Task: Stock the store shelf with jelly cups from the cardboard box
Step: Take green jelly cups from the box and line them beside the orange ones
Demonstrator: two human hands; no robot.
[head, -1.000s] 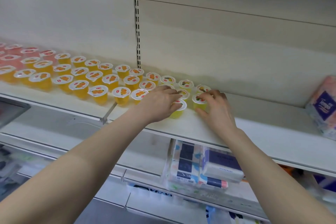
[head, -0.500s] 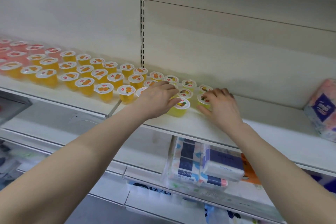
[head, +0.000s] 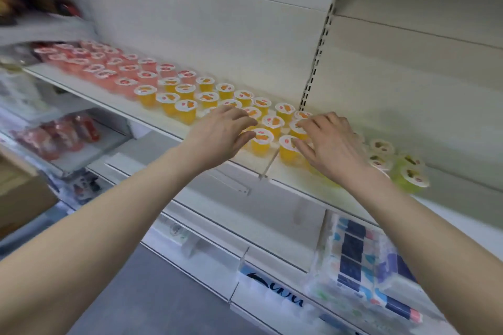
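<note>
The shelf (head: 294,174) holds pink jelly cups (head: 128,71), orange jelly cups (head: 187,110) and green jelly cups (head: 409,175) in rows; the cardboard box (head: 19,196) sits at far left, its contents out of view. The left hand (head: 223,133) and right hand (head: 333,145), fingers loosely spread and holding nothing, have moved from the green cups to the front orange ones.

Cardboard box (head: 21,198) cut off at left edge, green cups (head: 409,175) blurred, perhaps more behind right hand (head: 332,149)

Patterned tissue packs (head: 362,261) lie at five o'clock; red packets (head: 60,136), blurred, sit at nine o'clock.
</note>
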